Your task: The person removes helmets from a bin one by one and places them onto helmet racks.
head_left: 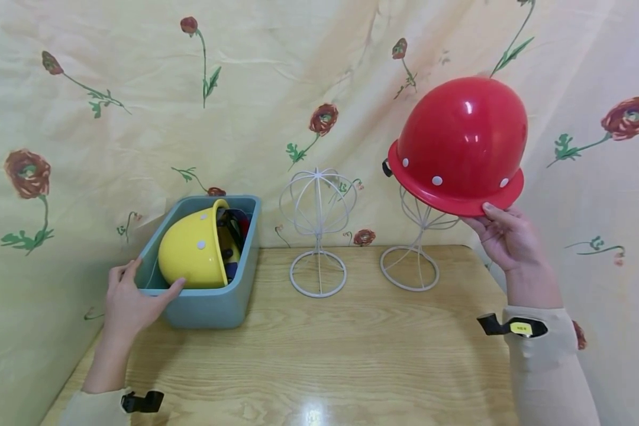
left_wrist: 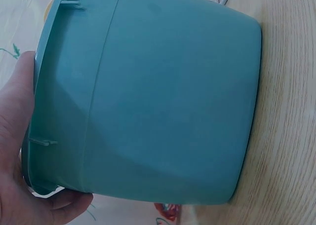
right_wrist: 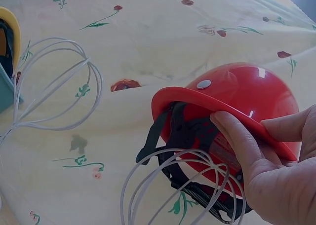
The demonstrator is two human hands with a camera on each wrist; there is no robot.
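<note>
One red helmet [head_left: 463, 142], brim pinched in right grip [head_left: 513, 242], raised by wire stand [head_left: 420, 239] farther from bin [head_left: 205, 310]; left grip [head_left: 130, 299] clasps bin's rim. Stand-placing step, I'd guess; next move likely calls for centring, then lowering.

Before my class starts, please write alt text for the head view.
The right hand holds a red helmet by its brim near two wire stands on a table; the left hand grips a blue bin containing a yellow helmet.
</note>
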